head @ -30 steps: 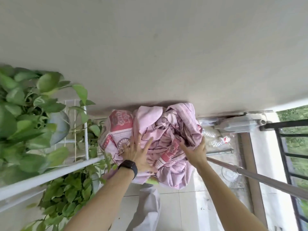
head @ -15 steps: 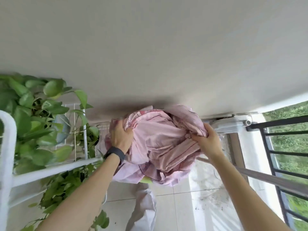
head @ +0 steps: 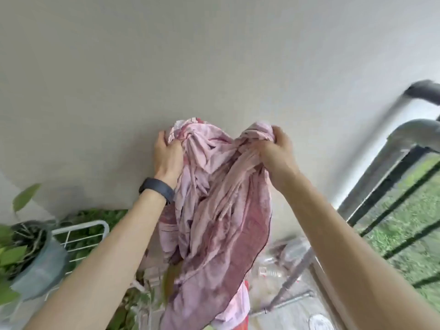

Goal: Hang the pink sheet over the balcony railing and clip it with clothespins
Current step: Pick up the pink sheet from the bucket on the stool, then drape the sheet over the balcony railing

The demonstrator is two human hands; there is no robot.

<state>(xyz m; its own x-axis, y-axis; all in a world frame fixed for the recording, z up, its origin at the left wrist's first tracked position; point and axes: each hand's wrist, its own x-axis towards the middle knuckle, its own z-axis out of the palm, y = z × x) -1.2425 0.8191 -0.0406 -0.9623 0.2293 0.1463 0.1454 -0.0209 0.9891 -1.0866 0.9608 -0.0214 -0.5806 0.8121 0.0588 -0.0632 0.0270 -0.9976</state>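
Note:
The pink sheet (head: 214, 222) hangs bunched in the air in front of a plain grey wall, its folds trailing down toward the floor. My left hand (head: 166, 156), with a black band on the wrist, grips the upper left bunch of the cloth. My right hand (head: 273, 151) grips the upper right bunch at about the same height. The balcony railing (head: 390, 177), dark bars under a grey metal top rail, runs along the right side, apart from the sheet. No clothespins show.
A white wire rack (head: 78, 231) with leafy plants and a grey pot (head: 40, 272) stands at the lower left. A metal pole (head: 292, 277) slants across the lower right above clear plastic bottles on the floor. Grass lies beyond the railing.
Both hands took hold of the sheet on the rack and lifted it up high; it now hangs down from my grip. The view has swung upward and rightward toward the railing.

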